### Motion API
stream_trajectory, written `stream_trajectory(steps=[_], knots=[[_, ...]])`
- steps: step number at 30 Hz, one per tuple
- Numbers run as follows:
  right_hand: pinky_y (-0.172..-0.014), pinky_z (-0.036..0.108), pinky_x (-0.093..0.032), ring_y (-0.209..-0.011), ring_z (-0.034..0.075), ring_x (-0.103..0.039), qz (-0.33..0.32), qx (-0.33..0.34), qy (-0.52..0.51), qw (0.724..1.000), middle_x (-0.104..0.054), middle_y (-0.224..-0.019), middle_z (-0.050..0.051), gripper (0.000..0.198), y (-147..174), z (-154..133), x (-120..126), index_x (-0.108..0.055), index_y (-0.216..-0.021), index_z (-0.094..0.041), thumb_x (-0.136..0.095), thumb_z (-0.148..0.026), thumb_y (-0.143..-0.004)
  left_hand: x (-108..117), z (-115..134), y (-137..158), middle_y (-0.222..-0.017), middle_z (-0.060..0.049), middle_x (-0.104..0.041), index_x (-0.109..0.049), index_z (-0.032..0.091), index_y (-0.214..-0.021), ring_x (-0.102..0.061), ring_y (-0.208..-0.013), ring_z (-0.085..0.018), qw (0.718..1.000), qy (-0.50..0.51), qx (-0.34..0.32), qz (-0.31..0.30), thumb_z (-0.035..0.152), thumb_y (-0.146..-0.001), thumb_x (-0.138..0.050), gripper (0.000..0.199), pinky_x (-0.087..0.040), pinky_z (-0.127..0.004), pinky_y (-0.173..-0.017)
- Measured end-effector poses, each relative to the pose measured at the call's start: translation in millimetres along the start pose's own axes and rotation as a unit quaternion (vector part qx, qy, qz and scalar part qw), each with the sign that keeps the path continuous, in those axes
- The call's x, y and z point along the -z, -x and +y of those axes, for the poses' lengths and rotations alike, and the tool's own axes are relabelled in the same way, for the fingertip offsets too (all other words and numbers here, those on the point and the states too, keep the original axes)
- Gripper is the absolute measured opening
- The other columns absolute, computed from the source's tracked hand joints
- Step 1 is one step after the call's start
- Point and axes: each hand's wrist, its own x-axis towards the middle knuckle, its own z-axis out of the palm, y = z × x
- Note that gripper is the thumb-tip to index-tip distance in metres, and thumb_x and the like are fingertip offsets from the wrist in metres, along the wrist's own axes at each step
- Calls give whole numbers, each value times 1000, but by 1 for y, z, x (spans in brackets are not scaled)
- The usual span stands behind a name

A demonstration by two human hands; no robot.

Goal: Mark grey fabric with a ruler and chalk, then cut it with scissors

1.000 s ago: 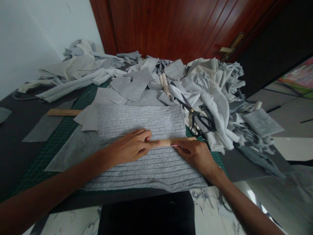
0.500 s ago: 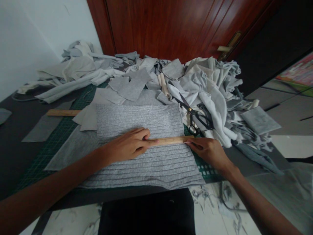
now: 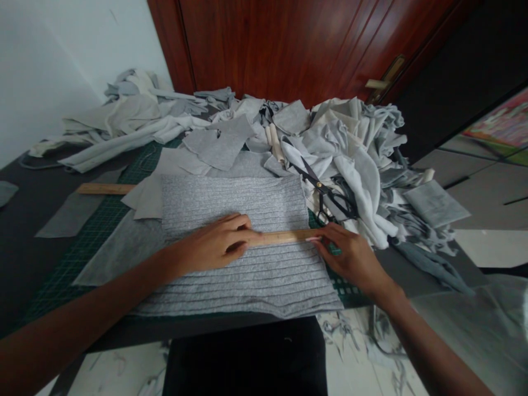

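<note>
A grey ribbed knit piece [image 3: 235, 201] lies on the green cutting mat [image 3: 88, 234], its lines running crosswise. Across its middle rests a wooden ruler [image 3: 284, 237]. My left hand [image 3: 218, 242] presses down on the ruler's left part, its fingers and thumb closed about it and hiding that end. At the ruler's right end, by the knit's edge, my right hand [image 3: 350, 253] is closed in a pinch. A small pale thing shows at its fingertips, too small to name. Black-handled scissors [image 3: 324, 190] lie just beyond the right hand.
Grey and white fabric scraps [image 3: 350, 143] are heaped along the back and right. Flat grey pieces [image 3: 223, 140] lie beyond the knit. Another wooden strip [image 3: 105, 189] rests at the left. The dark table's front edge [image 3: 127, 330] is close to a black seat [image 3: 247, 357].
My right hand has shifted slightly and its fingers now cover more of the ruler's right end. My left hand stays pressed on the ruler, nearly unmoved.
</note>
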Motion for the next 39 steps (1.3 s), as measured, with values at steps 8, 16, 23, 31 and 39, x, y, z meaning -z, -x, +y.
stream_trajectory(steps=[8, 16, 23, 31, 39], knots=[[-70, 27, -48, -80, 15, -69, -105, 82, -53, 990, -75, -102, 4, 16, -49, -64, -36, -73, -109, -21, -59, -27, -106, 2, 1, -2, -100, -2, -57, -66, 19, -94, -58, -97, -18, 997, 76, 15, 10, 7, -90, -53, 18, -45, -30, -88], [-65, 28, -42, -78, 15, -67, -131, 83, -37, 987, -74, -102, 1, 12, -59, -70, -46, -74, -107, -22, -63, -22, -102, 1, 1, -2, -92, -2, -56, -66, 19, -87, -57, -94, -17, 993, 105, 6, 45, -1, -90, -47, 28, -44, -29, -87], [-65, 28, -40, -76, 15, -67, -159, 64, -38, 984, -74, -98, 1, 8, -66, -74, -42, -75, -100, -19, -69, -16, -95, -1, 0, 0, -99, -3, -59, -73, 20, -95, -58, -98, -17, 994, 99, 4, 42, 1, -92, -49, 30, -46, -29, -89], [-68, 29, -46, -76, 15, -68, -154, 77, -50, 984, -73, -87, 2, 9, -53, -30, -26, -74, -93, -20, -65, -19, -95, -1, 0, 2, -104, -5, -63, -73, 20, -98, -59, -101, -20, 998, 52, 4, 41, 2, -92, -50, 30, -49, -33, -91], [-67, 28, -50, -74, 16, -71, -155, 35, -24, 987, -75, -85, 3, 9, -30, 16, 2, -74, -89, -21, -66, -21, -95, -2, -2, 2, -105, -5, -63, -74, 20, -105, -60, -100, -19, 998, 47, -5, 45, 3, -94, -49, 32, -51, -31, -91]])
